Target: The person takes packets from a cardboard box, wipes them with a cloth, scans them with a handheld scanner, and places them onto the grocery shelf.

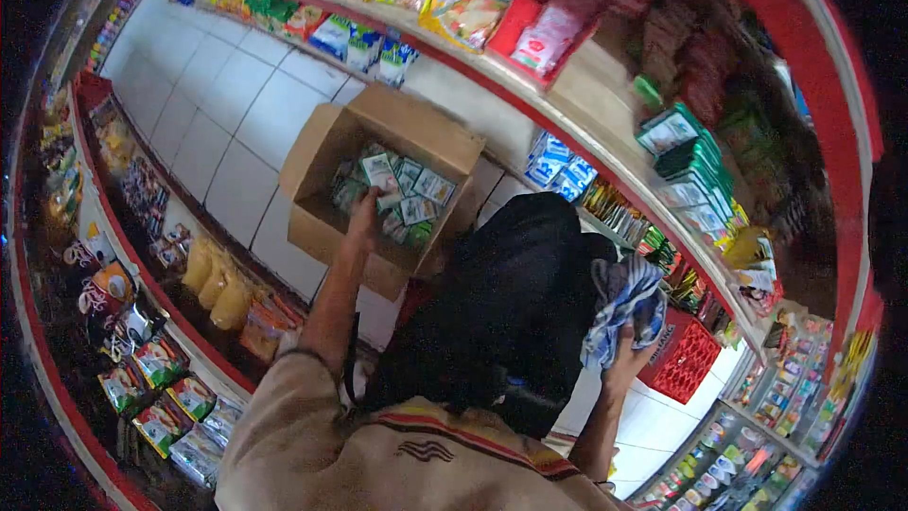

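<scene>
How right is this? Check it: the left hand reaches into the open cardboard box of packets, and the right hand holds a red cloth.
The colour is wrong: the head view shows the cloth in the right hand is blue and white, not red. The left hand does reach into the open cardboard box of packets.

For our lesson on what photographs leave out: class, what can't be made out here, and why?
All in the head view:
1. Open brown cardboard box: its bottom, hidden under small green-and-white packets.
2. Those packets' fine print: too small.
3. Left hand's grip: some fingertips, lost among the packets.
4. Right hand's grip: partly hidden by the bunched blue-and-white cloth.
5. Dark goods on the upper right shelf: blurred, dim.
</scene>
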Action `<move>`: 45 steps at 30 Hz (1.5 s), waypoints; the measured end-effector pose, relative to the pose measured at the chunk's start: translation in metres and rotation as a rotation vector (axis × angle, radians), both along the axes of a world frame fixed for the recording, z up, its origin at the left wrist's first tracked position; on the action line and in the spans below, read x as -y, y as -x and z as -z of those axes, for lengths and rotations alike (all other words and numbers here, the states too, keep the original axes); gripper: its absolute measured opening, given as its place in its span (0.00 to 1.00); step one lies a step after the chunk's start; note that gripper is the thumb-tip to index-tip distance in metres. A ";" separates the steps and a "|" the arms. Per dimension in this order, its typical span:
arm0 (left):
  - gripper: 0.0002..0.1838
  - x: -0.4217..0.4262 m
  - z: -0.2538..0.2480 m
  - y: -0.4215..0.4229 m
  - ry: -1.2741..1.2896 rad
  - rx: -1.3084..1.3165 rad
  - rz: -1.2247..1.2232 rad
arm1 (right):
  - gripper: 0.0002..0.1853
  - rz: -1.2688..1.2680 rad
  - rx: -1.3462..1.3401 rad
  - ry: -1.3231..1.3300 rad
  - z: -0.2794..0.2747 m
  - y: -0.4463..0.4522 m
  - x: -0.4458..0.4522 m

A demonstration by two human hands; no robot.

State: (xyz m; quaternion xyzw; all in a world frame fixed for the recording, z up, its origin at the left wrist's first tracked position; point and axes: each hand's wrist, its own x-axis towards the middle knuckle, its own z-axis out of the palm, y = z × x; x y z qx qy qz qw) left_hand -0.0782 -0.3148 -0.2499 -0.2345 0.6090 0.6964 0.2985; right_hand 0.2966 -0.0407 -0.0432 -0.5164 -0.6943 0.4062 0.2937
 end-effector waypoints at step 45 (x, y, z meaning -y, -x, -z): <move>0.29 -0.125 -0.265 -0.167 -1.006 -0.276 0.793 | 0.45 -0.609 -0.222 -0.607 -0.096 0.081 0.053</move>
